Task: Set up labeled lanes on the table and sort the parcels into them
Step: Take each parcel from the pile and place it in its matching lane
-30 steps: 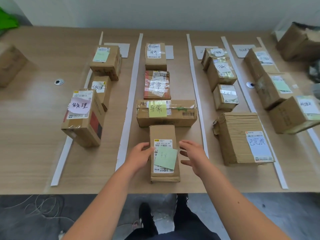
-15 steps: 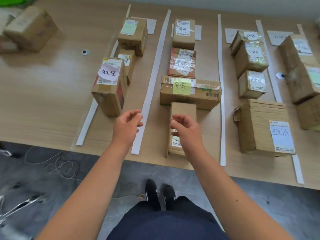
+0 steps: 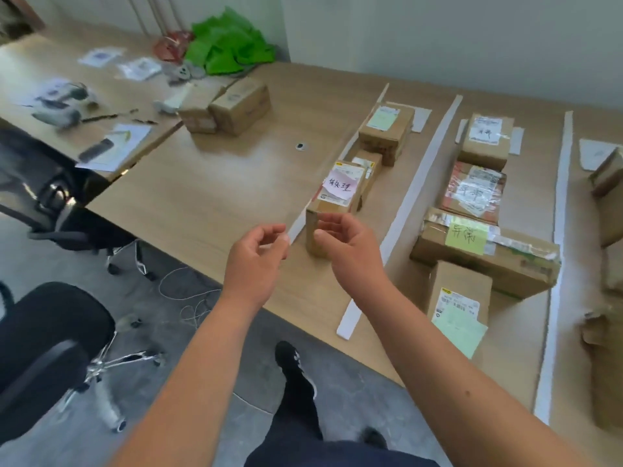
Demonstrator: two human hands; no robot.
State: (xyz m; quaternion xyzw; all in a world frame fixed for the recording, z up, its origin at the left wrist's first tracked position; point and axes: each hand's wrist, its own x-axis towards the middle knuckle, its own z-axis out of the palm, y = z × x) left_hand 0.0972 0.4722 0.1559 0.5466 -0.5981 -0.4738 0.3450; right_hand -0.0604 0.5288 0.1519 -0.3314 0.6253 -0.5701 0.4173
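Observation:
White paper strips [image 3: 416,193] split the wooden table [image 3: 219,197] into lanes filled with cardboard parcels. The nearest parcel with a green note [image 3: 460,298] lies at the table's front edge, apart from both hands. A parcel with a pink note [image 3: 337,197] stands in the left lane, just beyond my hands. My left hand [image 3: 256,257] and right hand [image 3: 347,244] hover in the air over the table's front edge, fingers loosely curled, holding nothing. Two unlabeled parcels [image 3: 226,106] sit at the far left of the table.
A second desk [image 3: 67,96] on the left carries papers, a phone and small devices, with green bags [image 3: 229,45] behind. Two black office chairs [image 3: 43,348] and loose cables stand on the grey floor to the left. More parcels show at the right edge.
My hands let go of the green-note parcel and pulled back. The view swung left, so the left desk, chairs and two unlabeled parcels came into sight.

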